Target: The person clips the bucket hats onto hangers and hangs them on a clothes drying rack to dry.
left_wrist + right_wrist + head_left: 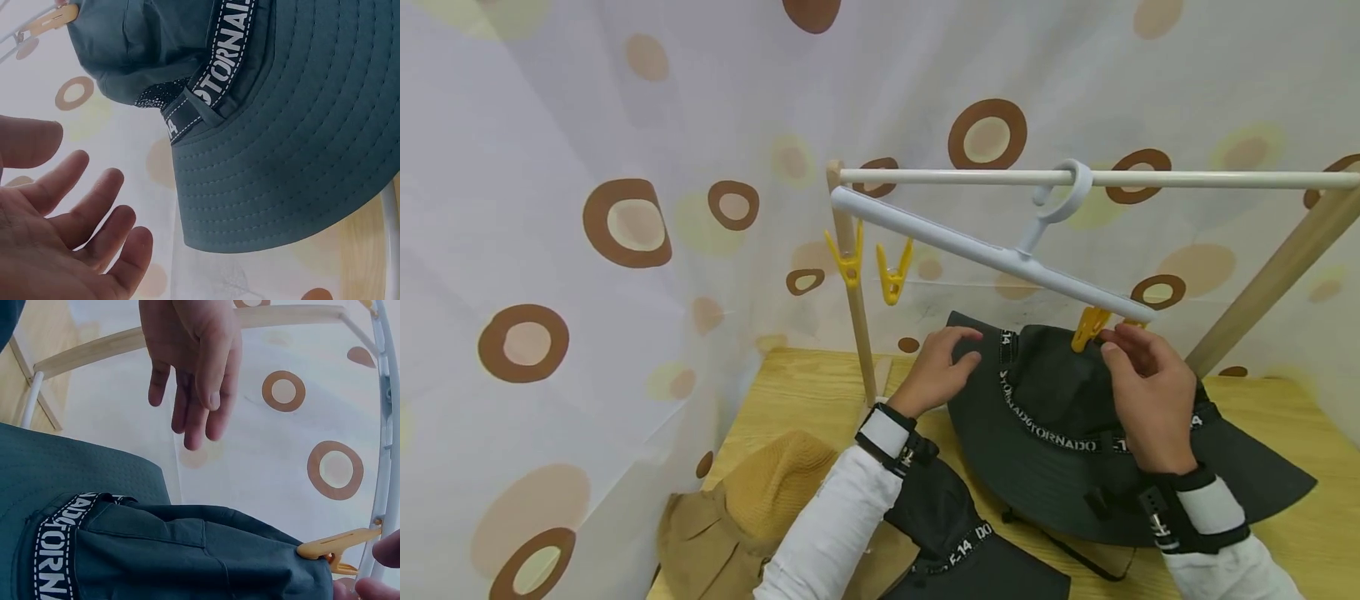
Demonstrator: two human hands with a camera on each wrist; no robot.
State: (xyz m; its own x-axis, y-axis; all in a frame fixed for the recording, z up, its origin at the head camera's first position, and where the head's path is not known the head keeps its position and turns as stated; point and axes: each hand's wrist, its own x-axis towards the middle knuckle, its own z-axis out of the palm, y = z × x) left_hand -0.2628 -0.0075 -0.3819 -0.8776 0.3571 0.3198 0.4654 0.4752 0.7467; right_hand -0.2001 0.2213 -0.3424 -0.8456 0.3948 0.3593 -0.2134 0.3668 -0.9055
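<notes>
A dark wide-brimmed bucket hat (pixel 1052 383) with white lettering on its band hangs by its crown from a yellow clip (pixel 1086 328) near the lower right end of a white hanger (pixel 970 248). My right hand (pixel 1153 396) is beside that end, its fingertips close by the clips and the hat's crown, with a gap between thumb and fingers. A second clip there is partly hidden behind the fingers. My left hand (pixel 942 367) is at the hat's left brim, fingers loosely spread and holding nothing; the left wrist view shows the palm apart from the hat.
The hanger hooks over a white rod (pixel 1210 179) on a wooden frame (pixel 1273 279). Two yellow clips (pixel 892 273) hang at its left end. On the wooden table (pixel 797 375) lie a tan hat (pixel 782 479) and another dark hat (pixel 936 504). A spotted curtain stands behind.
</notes>
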